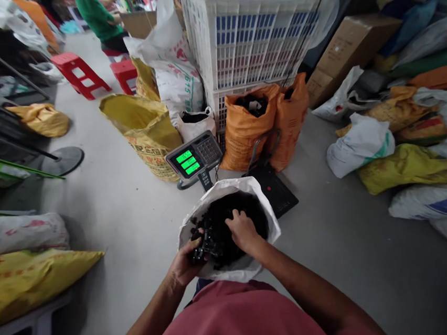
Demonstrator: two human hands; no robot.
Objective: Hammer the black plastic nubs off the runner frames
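An open white woven sack (272, 214) stands in front of me, its rim rolled out into a ring. Inside lies a mass of small black parts (219, 214), too dark to make out singly. My left hand (186, 261) is at the near left rim, its fingers closed round a clump of shiny black plastic parts (210, 242). Over the middle of the sack is my right hand (243, 231), fingers bent down into the black parts; what they grip, if anything, is hidden. Just beyond the sack is a scale with a lit green display (188, 163).
The scale's black platform (279, 188) lies beyond the sack. Orange sacks (246, 133) and stacked white crates (251, 44) stand behind it. A yellow sack (147, 134) is left of the scale. Filled sacks (360, 144) line the right. A person in green (98, 13) sits far left near red stools (76, 72).
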